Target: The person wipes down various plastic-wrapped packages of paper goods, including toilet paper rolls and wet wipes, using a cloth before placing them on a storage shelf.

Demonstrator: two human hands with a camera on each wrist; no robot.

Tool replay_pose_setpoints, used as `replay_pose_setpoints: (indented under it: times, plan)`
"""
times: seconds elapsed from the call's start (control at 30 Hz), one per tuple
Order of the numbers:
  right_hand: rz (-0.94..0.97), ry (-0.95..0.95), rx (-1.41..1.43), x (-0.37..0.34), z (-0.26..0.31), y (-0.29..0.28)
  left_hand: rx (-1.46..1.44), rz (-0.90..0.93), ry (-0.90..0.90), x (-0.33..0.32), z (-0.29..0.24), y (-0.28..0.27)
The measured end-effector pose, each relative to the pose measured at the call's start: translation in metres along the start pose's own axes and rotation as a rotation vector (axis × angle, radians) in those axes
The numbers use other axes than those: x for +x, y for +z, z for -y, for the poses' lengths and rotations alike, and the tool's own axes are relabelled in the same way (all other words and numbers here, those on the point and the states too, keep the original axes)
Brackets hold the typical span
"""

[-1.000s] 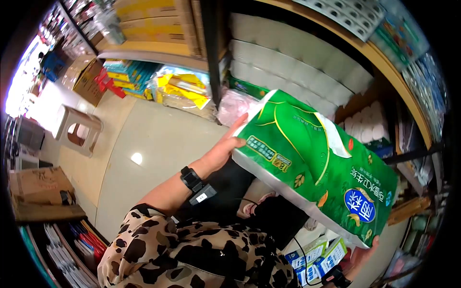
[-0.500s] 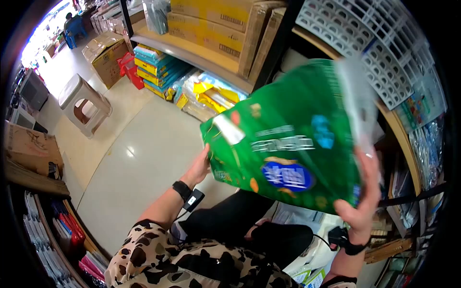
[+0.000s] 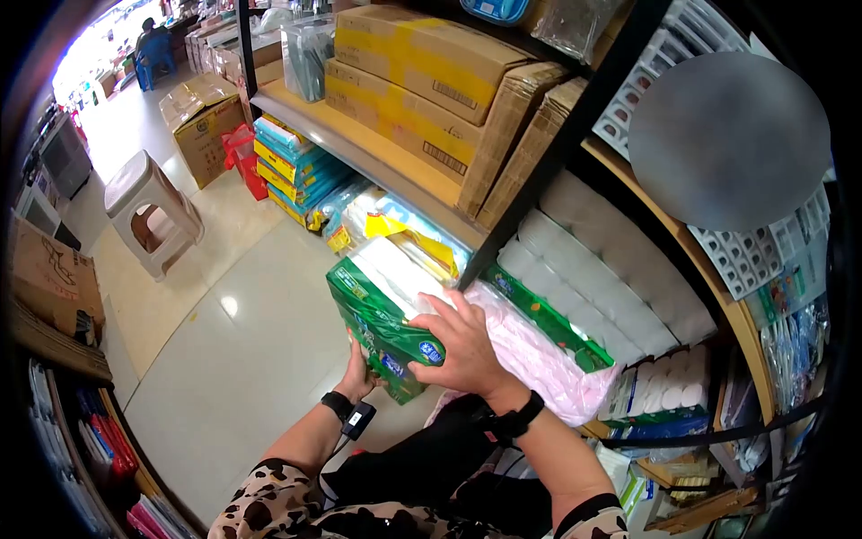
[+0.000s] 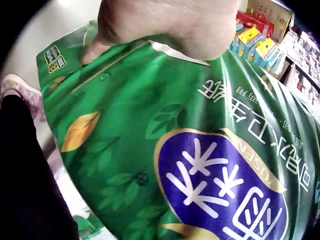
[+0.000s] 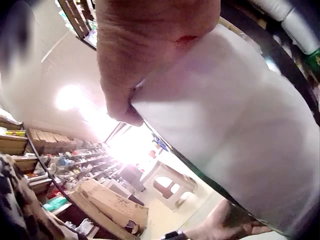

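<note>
A pale floor (image 3: 233, 350) spreads out on your left. Beyond it on the far side, a shelf (image 3: 310, 117) carries stacked cartons (image 3: 395, 112); white rolls (image 3: 584, 256) fill a low bay at right. A stool (image 3: 135, 184) stands far left, and a pink bag (image 3: 539, 355) lies just right of your work. The pack (image 3: 368, 319), green with a white side, is tilted in front of you, left of the pink bag and between your two hands. Your right hand (image 3: 465, 349) grips it at the near right: fingers (image 3: 444, 310) apart on the white side, thumb bent over the edge onto the green. Your left hand (image 3: 359, 370) holds the lower left, thumb pressed into the green film; its other fingers are mostly hidden, so I cannot tell their spacing. A blue logo (image 3: 431, 351) shows beside your right thumb.
</note>
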State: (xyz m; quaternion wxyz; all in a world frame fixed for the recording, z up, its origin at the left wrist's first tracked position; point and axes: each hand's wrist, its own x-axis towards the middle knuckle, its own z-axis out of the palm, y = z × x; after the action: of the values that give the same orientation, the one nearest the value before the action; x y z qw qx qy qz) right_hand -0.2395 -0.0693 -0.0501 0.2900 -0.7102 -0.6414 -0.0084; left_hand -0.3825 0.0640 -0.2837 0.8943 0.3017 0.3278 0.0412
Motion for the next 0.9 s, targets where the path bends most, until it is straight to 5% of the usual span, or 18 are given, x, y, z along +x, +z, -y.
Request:
replay_pose_setpoints:
  times: [0.23, 0.4, 0.6, 0.73, 0.83, 0.9]
  plan:
    - [0.061, 0.048, -0.019, 0.000, -0.048, 0.046, -0.005, 0.027, 0.088, 0.038, -0.005, -0.002]
    - [0.218, 0.083, -0.106, -0.028, -0.089, 0.077, -0.034, -0.139, -0.112, 0.081, -0.002, -0.007]
    - [0.301, 0.216, -0.152, -0.038, -0.117, 0.076, -0.026, -0.030, 0.019, 0.079, -0.005, 0.022]
    - [0.220, 0.322, -0.203, -0.044, -0.103, 0.061, 0.222, -0.255, 0.373, 0.042, -0.027, 0.069]
    - [0.220, 0.344, -0.083, -0.058, -0.108, 0.062, 0.880, -0.348, 1.005, 0.014, -0.038, 0.103]
    - [0.198, 0.295, -0.042, -0.067, -0.113, 0.063, 1.336, -0.338, 0.922, 0.005, -0.046, 0.114]
